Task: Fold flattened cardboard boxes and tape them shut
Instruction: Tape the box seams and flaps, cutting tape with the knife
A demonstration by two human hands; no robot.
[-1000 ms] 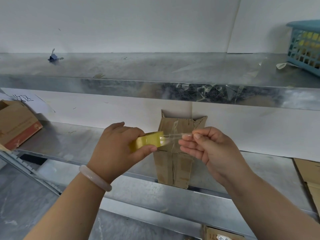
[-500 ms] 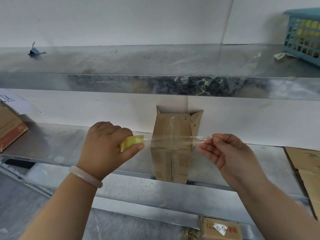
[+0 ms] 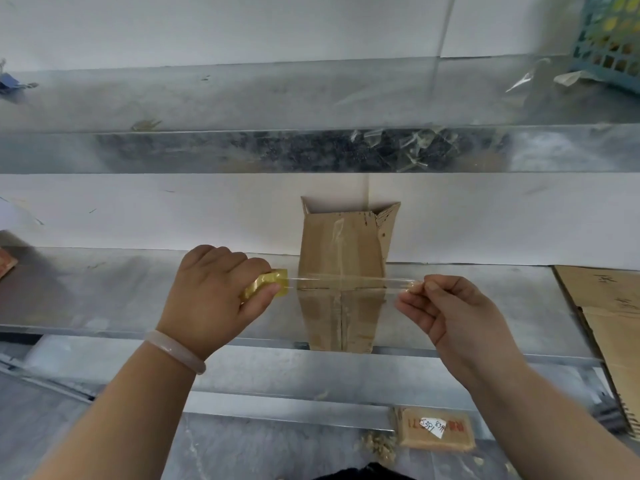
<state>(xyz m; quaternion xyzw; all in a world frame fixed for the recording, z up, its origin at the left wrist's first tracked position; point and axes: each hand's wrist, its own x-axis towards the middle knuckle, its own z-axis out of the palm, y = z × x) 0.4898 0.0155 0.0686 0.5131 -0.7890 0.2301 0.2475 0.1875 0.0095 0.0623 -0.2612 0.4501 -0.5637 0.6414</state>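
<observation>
Obs: left hand (image 3: pixel 211 296) grips yellow clear-tape roll (image 3: pixel 266 284), right hand (image 3: pixel 450 313) pinches its stretched strip (image 3: pixel 346 280) before upright brown cardboard box (image 3: pixel 341 244) on metal shelf (image 3: pixel 104 289); risk: slack could let strip twist, self-stick.

blue basket (image 3: pixel 609 39) right on upper shelf (image 3: pixel 242 98) | small blue item (image 3: pixel 8 81) left

Two metal shelves (image 3: pixel 311 150) against white wall (image 3: pixel 242 26).
</observation>
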